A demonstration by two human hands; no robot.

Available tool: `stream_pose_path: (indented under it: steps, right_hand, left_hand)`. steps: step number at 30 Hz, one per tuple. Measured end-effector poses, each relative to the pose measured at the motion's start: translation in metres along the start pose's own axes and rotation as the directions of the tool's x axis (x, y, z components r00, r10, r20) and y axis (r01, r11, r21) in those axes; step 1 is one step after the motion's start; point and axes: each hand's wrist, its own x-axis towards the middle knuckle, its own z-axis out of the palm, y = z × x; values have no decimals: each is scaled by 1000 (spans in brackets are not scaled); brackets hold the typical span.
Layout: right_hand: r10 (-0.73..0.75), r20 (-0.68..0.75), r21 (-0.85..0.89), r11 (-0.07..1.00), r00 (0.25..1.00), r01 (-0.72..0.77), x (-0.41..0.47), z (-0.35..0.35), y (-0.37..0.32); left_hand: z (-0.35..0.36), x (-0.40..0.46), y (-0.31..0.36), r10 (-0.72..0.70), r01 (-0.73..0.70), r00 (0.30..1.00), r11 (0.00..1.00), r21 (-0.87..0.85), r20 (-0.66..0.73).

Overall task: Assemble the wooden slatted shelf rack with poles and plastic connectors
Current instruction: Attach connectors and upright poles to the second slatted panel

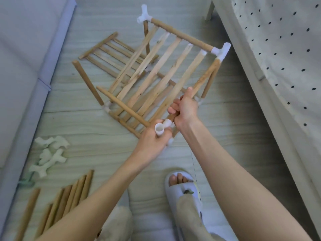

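Above the floor, the rack is hanging tilted in both hands, its pale flat slats running between round brown poles, with white plastic connectors at the two far corners. A lower tier of slats is showing beneath it, resting on the floor, and a bare pole is sticking up from a joint at the left.

The right hand is gripping the rack's near side pole, fingers curled tightly around it. The left hand is holding a white connector at the near end of that same pole, fingers wrapped round it, its open round socket facing up.

Left of the arms, spare connectors are lying in a loose pile, smooth, white and branching. Nearer, loose poles are lying side by side, blurred. A separate slat panel is lying flat beyond the rack.

A pale cushioned edge is bordering the left side, and a dotted cloth is draping down on the right. A foot in a white slipper is standing below the hands on the grey wood-grain floor.
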Motion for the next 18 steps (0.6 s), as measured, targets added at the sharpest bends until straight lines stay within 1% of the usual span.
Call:
stream_pose_path:
  steps: [3, 5, 8, 10, 11, 14, 16, 18]
  right_hand:
    - [-20, -51, -16, 1000, 999, 19, 6, 6, -8]
    - [-26, -53, 1, 1000, 998, 26, 14, 11, -24]
    - [30, -30, 1, 1000, 999, -30, 14, 17, -21]
    - [44, 41, -11, 999, 998, -44, 12, 15, -5]
    - [49, 75, -2, 999, 996, -49, 12, 13, -1]
    - [77, 163, 3, 997, 984, -78, 14, 7, -2]
    - [79, 201, -107, 993, 976, -59, 12, -1, -1]
    - [73, 219, -290, 957, 973, -6, 8, -12, 5]
  left_hand:
    - [-8, -6, -10, 47, -48, 999, 998, 45, 21]
    - [-11, -16, -18, 72, -75, 997, 994, 79, 36]
    - [-23, -13, -25, 55, -55, 998, 998, 10, -10]
    - [-28, -8, -25, 43, -44, 998, 999, -31, -40]
    - [-29, -9, -26, 54, -55, 997, 998, -18, -58]
    - [-31, -16, -31, 136, -113, 974, 985, 135, -183]
    - [-32, -18, -28, 158, -116, 957, 977, 179, -244]
    - [-34, -17, -26, 154, -111, 955, 978, 176, -252]
